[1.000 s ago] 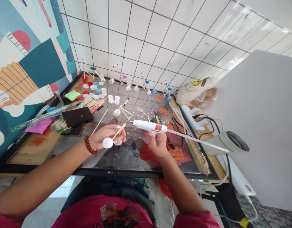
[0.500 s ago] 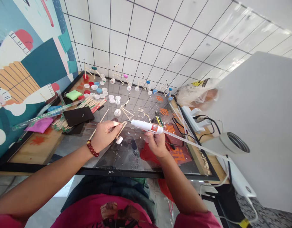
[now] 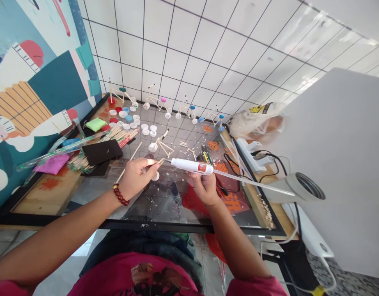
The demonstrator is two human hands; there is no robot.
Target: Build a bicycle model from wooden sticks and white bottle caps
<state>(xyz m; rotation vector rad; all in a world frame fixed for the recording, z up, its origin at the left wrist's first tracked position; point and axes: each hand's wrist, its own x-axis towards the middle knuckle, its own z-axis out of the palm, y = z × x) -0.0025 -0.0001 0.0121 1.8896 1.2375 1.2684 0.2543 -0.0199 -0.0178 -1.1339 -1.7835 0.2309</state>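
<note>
My left hand (image 3: pixel 136 178) pinches a small wooden stick frame, with a white bottle-cap wheel (image 3: pixel 155 176) showing just beyond the fingers. My right hand (image 3: pixel 204 189) grips a white electric glue gun (image 3: pixel 191 166), whose thin nozzle points left at the stick ends by my left fingertips. A long translucent rod (image 3: pixel 253 183) trails right from the gun. Nearby on the glass, a half-built stick bicycle (image 3: pixel 160 145) lies with a white cap wheel. Several finished stick bicycles (image 3: pixel 155 100) stand along the back.
Bottle caps (image 3: pixel 124 117), loose sticks (image 3: pixel 117 136), black sheets (image 3: pixel 102 152) and pink cloth (image 3: pixel 52 163) lie at the left. Shavings dot the glass tabletop (image 3: pixel 152 209). A plastic bag (image 3: pixel 257 121), power strip (image 3: pixel 249 154) and cables sit right, beside a large grey panel (image 3: pixel 331 123).
My left hand has risen and turned the stick frame, bringing the cap wheel from left of the hand to beyond the fingers. The glue gun nozzle now sits closer to the stick ends.
</note>
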